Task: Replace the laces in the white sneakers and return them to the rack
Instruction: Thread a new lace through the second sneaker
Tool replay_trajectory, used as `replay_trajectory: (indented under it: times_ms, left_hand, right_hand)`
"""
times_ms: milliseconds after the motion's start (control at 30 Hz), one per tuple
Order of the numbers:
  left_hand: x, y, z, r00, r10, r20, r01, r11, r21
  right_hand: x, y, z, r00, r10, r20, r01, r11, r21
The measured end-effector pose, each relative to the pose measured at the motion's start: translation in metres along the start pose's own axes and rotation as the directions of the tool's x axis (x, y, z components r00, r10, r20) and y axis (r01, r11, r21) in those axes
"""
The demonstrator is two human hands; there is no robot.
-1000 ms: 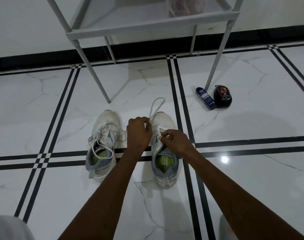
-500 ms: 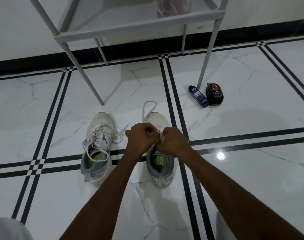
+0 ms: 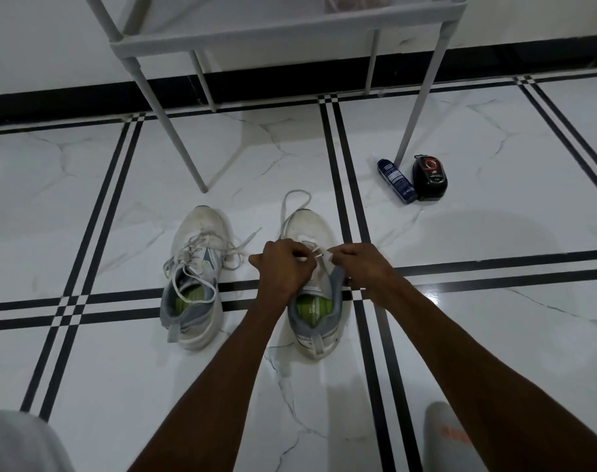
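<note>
Fingers of the left hand (image 3: pixel 283 265) curl around a white lace (image 3: pixel 295 207) at the throat of the right sneaker (image 3: pixel 316 287); the right hand (image 3: pixel 361 267) pinches the lace tip beside the shoe's tongue. The lace loops forward past the toe onto the marble floor (image 3: pixel 494 335). Both sneakers are white with grey collars and green insoles; the left sneaker (image 3: pixel 195 277) stands just beside, loosely laced. Insole print is too small to read.

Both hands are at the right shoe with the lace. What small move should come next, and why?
Probably push the lace tip through the eyelet: the left hand pinches the lace, the right hand holds the right shoe upper, and a slack loop lies past the toe.
</note>
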State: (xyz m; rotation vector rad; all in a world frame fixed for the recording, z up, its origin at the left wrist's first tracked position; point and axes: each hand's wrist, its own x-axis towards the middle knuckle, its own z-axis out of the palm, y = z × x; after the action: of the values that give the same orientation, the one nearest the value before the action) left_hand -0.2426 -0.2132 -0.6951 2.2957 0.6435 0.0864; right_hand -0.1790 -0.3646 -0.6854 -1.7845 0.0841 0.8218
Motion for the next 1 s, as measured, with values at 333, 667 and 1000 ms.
replay_trajectory:
  times_ms: [333,667,1000]
  left_hand:
    - [0.005,0.001,0.004,0.994,0.103,-0.043,-0.09,0.969,0.231]
    - [0.002,-0.006,0.013,0.993,0.111,-0.045,-0.104,0.986,0.134]
    - [-0.032,0.017,0.01,0.963,-0.014,-0.27,0.029,0.998,0.053]
  right_hand:
    - [0.001,-0.003,0.001,0.997,-0.048,0.052,0.05,0.998,-0.041]
    - [0.004,0.0,0.011,1.0,-0.003,0.021,0.0,0.99,0.142]
    - [0.012,-0.003,0.015,0.997,-0.059,-0.05,0.056,0.997,-0.057]
